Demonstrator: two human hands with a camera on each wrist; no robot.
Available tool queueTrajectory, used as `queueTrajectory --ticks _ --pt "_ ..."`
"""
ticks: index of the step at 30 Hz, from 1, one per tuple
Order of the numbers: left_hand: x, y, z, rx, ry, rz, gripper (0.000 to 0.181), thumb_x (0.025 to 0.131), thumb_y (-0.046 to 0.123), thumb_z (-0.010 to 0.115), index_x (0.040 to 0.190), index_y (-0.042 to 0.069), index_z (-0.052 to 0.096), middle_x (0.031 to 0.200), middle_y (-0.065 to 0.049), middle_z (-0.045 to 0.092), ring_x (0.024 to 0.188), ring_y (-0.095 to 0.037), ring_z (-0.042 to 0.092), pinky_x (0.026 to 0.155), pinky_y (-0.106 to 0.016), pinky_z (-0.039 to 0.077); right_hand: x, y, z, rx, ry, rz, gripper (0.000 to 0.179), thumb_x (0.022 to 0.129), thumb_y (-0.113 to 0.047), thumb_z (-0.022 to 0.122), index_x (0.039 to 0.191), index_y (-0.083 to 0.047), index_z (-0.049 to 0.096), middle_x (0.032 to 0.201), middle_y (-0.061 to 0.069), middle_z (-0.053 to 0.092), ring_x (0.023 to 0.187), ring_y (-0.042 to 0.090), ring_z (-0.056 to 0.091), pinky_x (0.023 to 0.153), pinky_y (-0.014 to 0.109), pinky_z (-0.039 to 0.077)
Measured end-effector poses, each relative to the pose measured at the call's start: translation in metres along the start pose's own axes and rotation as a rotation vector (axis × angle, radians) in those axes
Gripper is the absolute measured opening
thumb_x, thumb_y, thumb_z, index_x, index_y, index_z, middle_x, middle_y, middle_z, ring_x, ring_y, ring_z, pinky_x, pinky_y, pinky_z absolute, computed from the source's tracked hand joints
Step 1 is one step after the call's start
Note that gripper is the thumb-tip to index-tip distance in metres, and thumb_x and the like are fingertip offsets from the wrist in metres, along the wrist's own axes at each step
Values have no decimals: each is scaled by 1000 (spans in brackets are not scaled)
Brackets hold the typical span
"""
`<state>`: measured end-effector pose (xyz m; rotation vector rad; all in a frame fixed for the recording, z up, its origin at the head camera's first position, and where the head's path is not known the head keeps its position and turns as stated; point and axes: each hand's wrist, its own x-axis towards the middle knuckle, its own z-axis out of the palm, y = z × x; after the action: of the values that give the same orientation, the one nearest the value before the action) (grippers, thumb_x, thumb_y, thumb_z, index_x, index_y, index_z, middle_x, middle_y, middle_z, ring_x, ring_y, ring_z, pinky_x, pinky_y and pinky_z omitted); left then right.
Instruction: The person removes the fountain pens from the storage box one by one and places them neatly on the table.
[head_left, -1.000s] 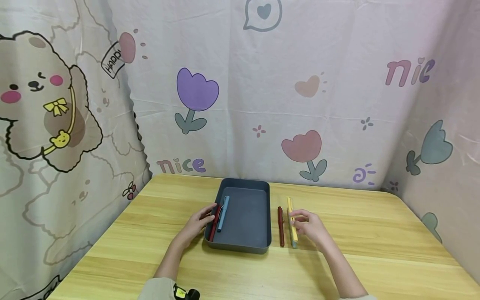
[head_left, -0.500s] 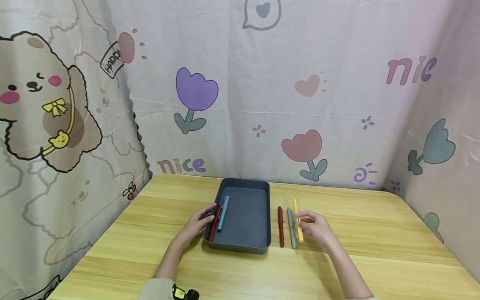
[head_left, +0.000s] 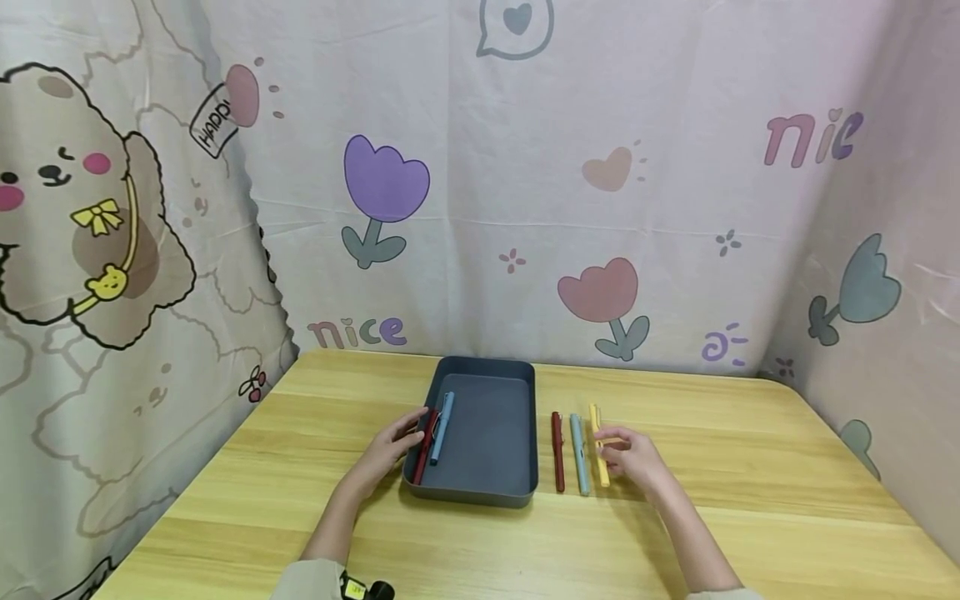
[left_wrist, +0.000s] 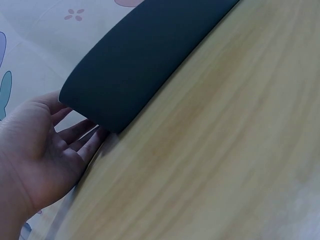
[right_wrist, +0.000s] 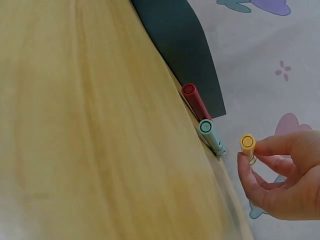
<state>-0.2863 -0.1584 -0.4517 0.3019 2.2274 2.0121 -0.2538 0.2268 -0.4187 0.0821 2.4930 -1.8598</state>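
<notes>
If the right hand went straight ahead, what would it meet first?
Beyond its yellow pen, the right hand would likely meet the pale blue pen on the table, or perhaps pass above it.

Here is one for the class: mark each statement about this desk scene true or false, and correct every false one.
1. The left hand touches the side of the tray. True.
2. The tray holds three pens. False: it holds two, a blue pen and a dark red pen.
3. The right hand pinches a yellow pen. True.
4. Of the pens outside the tray, the yellow one is nearest to it. False: the second dark red pen is nearest.
5. A pale blue-green pen lies between the second dark red pen and the yellow pen. True.
</notes>
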Motion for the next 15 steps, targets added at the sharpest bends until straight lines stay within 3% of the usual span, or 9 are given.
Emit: queueTrajectory --ticks 15 --pt "1 0 0 8 9 6 47 94 15 53 139 8 41 142 -23 29 128 -37 29 102 -52 24 1 9 -1 -1 3 52 26 84 5 56 110 10 57 92 16 61 74 20 56 67 32 52"
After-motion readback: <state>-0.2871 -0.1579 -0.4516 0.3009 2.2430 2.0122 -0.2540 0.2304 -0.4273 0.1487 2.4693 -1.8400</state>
